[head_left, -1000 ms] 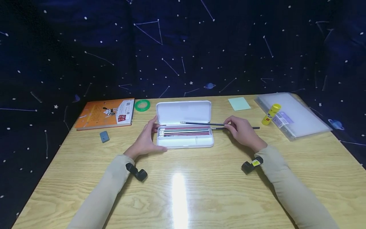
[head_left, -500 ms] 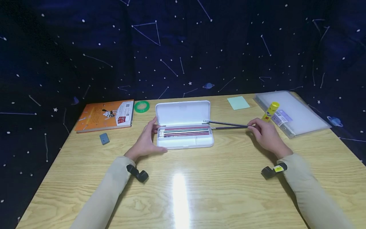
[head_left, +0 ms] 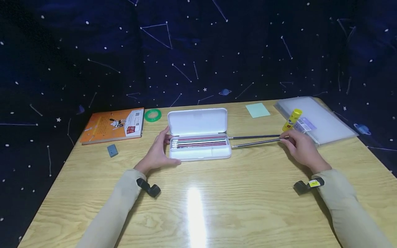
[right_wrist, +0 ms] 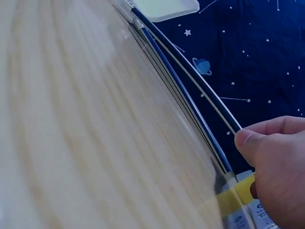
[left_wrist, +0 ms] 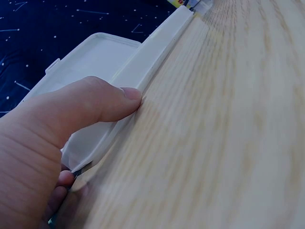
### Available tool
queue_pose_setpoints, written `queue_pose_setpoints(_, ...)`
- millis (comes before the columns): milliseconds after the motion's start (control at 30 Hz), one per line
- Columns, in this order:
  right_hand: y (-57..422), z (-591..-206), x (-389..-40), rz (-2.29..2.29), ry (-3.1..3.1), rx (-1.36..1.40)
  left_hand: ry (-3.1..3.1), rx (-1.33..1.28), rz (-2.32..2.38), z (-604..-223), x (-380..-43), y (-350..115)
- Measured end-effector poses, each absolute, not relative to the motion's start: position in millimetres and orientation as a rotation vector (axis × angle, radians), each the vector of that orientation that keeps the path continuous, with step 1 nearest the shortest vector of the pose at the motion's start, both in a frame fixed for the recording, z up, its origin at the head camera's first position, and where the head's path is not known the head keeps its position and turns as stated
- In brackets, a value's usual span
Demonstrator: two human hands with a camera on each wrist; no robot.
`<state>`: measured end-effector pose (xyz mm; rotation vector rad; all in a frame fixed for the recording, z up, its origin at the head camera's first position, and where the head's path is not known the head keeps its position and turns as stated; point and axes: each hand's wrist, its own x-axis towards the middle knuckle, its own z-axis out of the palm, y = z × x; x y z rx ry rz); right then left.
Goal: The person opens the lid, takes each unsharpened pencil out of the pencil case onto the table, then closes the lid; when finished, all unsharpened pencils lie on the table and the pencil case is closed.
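An open white pencil case [head_left: 197, 122] lies mid-table, its lid tilted back. Several striped pencils [head_left: 200, 142] with white ends rest in its rear compartment. My left hand [head_left: 157, 153] holds the case's left end, thumb [left_wrist: 116, 102] on the front side and fingers at the far side. By those fingers a thin dark thing shows, mostly hidden. To the right of the case, my right hand [head_left: 305, 151] pinches one dark pencil [right_wrist: 209, 95] near its end, slightly raised. A second dark pencil [head_left: 251, 137] lies on the table just behind it.
A yellow glue stick [head_left: 292, 120] stands right behind my right hand, beside a clear folder [head_left: 322, 119]. Pale green sticky notes [head_left: 257, 110] lie at the back. On the left are an orange book [head_left: 102, 125], green tape [head_left: 153, 115] and a grey-blue eraser [head_left: 112, 150].
My right hand has moved to the right with the dark pencil, whose far end has come away from over the case to the table beside it. The left hand stays on the case.
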<state>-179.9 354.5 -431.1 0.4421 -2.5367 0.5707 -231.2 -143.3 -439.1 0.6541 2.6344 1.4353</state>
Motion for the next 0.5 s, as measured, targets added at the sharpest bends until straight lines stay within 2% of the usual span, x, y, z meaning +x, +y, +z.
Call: queue_pose_setpoints(500,350.6,-436.2,-187.6,0.62,-2.572,0.403,2.644,0.636,1.41,-439.1,-233.1,-142.2)
